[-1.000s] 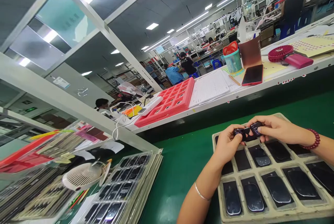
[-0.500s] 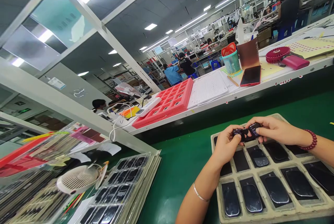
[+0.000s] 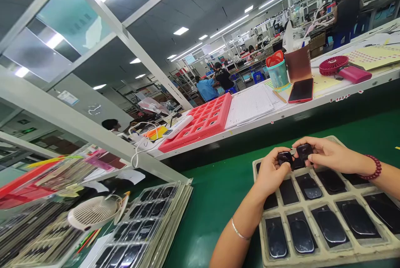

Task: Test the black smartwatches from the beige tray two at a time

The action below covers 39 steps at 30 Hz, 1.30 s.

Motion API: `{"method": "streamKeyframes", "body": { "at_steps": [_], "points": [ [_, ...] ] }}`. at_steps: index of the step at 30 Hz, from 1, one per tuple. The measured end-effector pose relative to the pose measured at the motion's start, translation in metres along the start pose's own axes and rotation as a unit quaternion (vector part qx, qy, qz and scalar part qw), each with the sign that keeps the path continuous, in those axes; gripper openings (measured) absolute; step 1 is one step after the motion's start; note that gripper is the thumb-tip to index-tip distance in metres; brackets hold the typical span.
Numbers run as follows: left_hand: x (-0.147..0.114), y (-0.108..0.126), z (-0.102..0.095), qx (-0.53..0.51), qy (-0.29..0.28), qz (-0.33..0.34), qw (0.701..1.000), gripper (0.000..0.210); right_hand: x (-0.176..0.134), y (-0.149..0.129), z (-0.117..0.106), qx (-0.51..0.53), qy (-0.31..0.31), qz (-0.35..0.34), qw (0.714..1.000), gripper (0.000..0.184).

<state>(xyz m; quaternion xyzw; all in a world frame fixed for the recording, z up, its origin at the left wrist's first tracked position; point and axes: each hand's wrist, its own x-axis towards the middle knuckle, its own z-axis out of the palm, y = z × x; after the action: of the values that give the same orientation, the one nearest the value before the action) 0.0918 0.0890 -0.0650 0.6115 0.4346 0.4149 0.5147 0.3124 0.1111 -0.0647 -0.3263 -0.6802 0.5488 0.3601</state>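
My left hand (image 3: 271, 172) pinches a small dark glossy piece (image 3: 285, 158) between thumb and fingers. Another small black piece with rounded corners (image 3: 304, 151) is gripped in my right hand (image 3: 328, 153). The two pieces are held side by side, nearly touching, with plain dark faces showing. What they are exactly cannot be made out. Below both hands lies a cream moulded tray (image 3: 350, 255). Dark, rounded glossy pieces (image 3: 329, 224) sit in its compartments on black backing. My hands cover part of the tray's far row.
Stacked trays of dark pieces (image 3: 134, 226) stand left on the green table (image 3: 200, 201), beside a white fan (image 3: 93, 213). A raised shelf behind carries a red foam tray (image 3: 200, 120), papers (image 3: 250, 105), a phone (image 3: 301, 91) and a cup (image 3: 278, 75). Co-workers sit farther back.
Both pieces have been turned in my fingers: their light-marked sides faced me before, and plain dark faces show now. My hands have stayed almost in place above the tray.
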Motion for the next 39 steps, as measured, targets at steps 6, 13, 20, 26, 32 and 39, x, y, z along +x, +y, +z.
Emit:
{"method": "streamKeyframes", "body": {
  "at_steps": [6,13,20,26,32,39],
  "points": [
    [-0.0004,0.0039,-0.0011,-0.011,0.014,-0.003,1.0,0.031,0.0009,0.0033,-0.0007,0.021,-0.006,0.019,1.0,0.041],
    [-0.0032,0.0061,0.0001,-0.038,0.017,-0.002,0.999,0.029,0.0003,0.0013,-0.0007,0.011,-0.03,0.011,0.999,0.041],
    [-0.0008,0.0049,-0.0004,-0.028,0.015,-0.015,0.999,0.046,-0.0005,-0.0017,0.0002,-0.022,-0.027,-0.008,0.999,0.044],
    [-0.0007,0.006,-0.0004,-0.032,0.011,-0.012,0.999,0.037,0.0004,0.0015,-0.0005,0.015,-0.026,0.015,0.999,0.041],
    [-0.0029,0.0054,-0.0005,-0.014,0.019,-0.008,1.0,0.047,0.0017,0.0054,-0.0005,-0.01,-0.023,-0.028,0.999,0.045],
    [-0.0004,0.0036,-0.0017,-0.024,0.016,0.003,1.0,0.034,0.0009,0.005,-0.0019,-0.001,-0.027,-0.011,1.0,0.036]
  ]
}}
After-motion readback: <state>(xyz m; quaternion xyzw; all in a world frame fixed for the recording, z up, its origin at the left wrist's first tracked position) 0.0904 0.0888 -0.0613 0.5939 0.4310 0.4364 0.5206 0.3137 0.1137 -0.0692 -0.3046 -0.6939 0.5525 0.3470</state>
